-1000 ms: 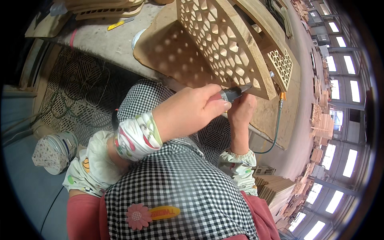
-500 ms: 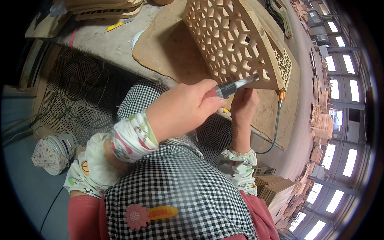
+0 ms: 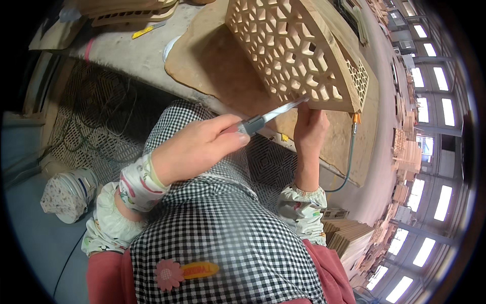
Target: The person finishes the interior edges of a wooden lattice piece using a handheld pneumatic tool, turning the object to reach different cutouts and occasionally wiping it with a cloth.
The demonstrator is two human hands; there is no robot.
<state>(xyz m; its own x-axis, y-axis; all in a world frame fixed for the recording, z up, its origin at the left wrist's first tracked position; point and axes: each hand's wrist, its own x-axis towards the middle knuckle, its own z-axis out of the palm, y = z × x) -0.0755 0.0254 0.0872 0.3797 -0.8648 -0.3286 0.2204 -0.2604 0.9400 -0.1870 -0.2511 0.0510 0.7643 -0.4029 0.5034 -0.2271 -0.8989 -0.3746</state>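
My left hand (image 3: 195, 147) is wrapped round the dark-collared handle of a knife with a long pale blade (image 3: 283, 110). Its blurred tip reaches the bottom edge of a wooden lattice panel (image 3: 324, 63), close to my right thumb. The panel, cut through with star-like and many-sided openings, stands tilted on the bench. My right hand (image 3: 310, 133) comes up beneath its near lower corner. There the thumb and fingers grip the edge, with some fingers hidden.
A brown board (image 3: 202, 66) lies under the panel on the bench. A yellow-handled cutter (image 3: 148, 30) rests farther left, near stacked curved wooden pieces (image 3: 134, 17). Beside the panel hangs a green hose (image 3: 349, 162) with an orange fitting. A covered bucket (image 3: 71, 195) stands lower left.
My left hand has drawn back left and slightly down with the knife, pulling the blade off the panel's face toward its lower edge. My right hand stays at the corner.
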